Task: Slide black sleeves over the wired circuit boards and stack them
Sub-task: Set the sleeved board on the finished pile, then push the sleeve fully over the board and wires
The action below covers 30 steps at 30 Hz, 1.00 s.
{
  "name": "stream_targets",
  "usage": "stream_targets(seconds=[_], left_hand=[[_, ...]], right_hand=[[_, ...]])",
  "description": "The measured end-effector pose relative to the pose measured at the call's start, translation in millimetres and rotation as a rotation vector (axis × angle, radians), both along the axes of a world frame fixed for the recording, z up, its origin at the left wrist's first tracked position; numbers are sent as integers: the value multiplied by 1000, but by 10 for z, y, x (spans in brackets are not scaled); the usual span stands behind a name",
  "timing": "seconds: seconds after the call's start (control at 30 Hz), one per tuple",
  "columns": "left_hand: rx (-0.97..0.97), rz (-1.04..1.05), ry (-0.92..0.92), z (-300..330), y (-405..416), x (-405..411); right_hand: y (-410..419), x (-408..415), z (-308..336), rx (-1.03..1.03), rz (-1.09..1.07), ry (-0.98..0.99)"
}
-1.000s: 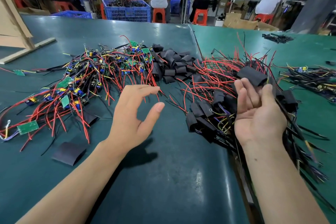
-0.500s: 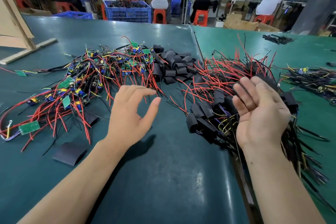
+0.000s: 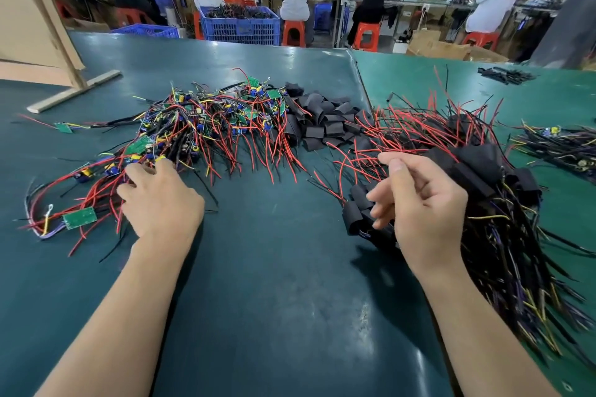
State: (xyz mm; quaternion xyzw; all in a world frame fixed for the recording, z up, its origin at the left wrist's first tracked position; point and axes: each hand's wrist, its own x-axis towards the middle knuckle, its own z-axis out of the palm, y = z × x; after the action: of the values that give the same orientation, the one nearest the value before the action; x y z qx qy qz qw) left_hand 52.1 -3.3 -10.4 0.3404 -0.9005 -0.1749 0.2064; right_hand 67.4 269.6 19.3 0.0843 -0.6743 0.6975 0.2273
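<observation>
left hand (image 3: 161, 200) dropped onto bare boards (image 3: 200, 126) | sleeved stack (image 3: 477, 164) behind right hand (image 3: 425, 203)

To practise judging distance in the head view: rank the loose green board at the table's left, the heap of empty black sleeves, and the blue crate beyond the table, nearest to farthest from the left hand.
1. Loose green board, just left of the left hand.
2. Heap of empty black sleeves, farther back and right, mid-table.
3. Blue crate, on the floor beyond the table's far edge.
</observation>
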Motion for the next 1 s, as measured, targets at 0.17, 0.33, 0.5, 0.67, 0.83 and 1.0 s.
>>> stream_targets(seconds=[0.17, 0.33, 0.5, 0.67, 0.83, 1.0], left_hand=[[170, -82, 240, -2, 15, -28], [250, -112, 654, 40, 68, -35], [104, -318, 676, 2, 241, -36], [143, -852, 541, -50, 439, 12], [-10, -668, 589, -57, 429, -18], [-146, -236, -15, -111, 240, -89]], right_hand=[[-17, 26, -13, 32, 0, 2], [-11, 15, -11, 38, 1, 6], [-17, 13, -33, 83, 15, 8], [-24, 18, -58, 131, 45, 0], [-1, 16, -62, 161, 37, 5], [-4, 14, -69, 181, 36, 16]])
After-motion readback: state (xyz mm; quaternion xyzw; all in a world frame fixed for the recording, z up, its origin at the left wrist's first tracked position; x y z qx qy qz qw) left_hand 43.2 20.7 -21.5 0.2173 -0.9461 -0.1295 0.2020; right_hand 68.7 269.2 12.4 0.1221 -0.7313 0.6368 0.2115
